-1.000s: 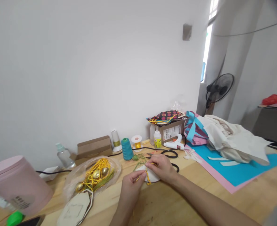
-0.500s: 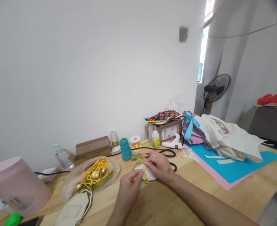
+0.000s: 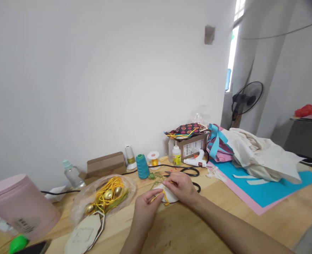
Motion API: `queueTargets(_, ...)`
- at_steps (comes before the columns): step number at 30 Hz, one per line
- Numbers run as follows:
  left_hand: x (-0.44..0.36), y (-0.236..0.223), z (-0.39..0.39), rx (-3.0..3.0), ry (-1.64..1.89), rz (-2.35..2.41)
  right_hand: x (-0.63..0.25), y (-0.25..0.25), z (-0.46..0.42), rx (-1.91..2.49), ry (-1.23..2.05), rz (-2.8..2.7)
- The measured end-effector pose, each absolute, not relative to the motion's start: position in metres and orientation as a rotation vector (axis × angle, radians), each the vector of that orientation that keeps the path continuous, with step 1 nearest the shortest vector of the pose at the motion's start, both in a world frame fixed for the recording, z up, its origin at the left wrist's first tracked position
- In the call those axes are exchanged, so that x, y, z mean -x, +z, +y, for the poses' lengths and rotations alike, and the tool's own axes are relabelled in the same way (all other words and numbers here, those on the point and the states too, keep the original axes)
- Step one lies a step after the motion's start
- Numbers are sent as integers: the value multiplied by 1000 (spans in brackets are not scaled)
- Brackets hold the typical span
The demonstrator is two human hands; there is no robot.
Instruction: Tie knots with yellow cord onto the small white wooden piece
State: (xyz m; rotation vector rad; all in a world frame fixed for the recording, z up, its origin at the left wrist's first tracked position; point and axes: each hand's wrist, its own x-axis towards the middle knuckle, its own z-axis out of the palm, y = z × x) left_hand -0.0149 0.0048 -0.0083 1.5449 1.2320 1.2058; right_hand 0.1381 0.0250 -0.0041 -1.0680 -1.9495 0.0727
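Observation:
Both my hands meet over the table in front of me. My left hand (image 3: 148,206) pinches a thin yellow cord (image 3: 165,198), with an end poking out past its fingers. My right hand (image 3: 181,187), its fingers also closed, grips the cord a little higher. Below them lies a round white piece (image 3: 172,197), mostly covered by my hands. Scissors (image 3: 190,172) with black handles lie just beyond my right hand, partly hidden by it. A small heap of green thread (image 3: 156,176) rests behind my fingers.
Behind stand a teal thread cone (image 3: 142,166), a yellow spool (image 3: 153,160), a glue bottle (image 3: 176,155) and a glue gun (image 3: 196,159). At left are a plastic bag of yellow cords (image 3: 112,195) and a pink bin (image 3: 20,208). Blue sheet (image 3: 272,194) and white cloth (image 3: 267,155) lie right.
The view has shifted slightly, so things sit a little further right. Both hands stay closed on the yellow cord, with only slight finger movement.

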Motion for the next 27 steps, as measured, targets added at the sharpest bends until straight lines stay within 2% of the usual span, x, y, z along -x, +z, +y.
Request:
queueTargets(17, 14, -10, 4, -1448, 1222, 1190, -137, -1, 22, 1087, 87, -1969)
queueTargets(21, 16, -11, 5, -1353, 1219, 1151, -140, 1, 25, 1120, 318, -1878)
queueTargets(27, 24, -17, 11, -1227, 1210, 1136, -135, -7, 29, 1109, 902, -1703)
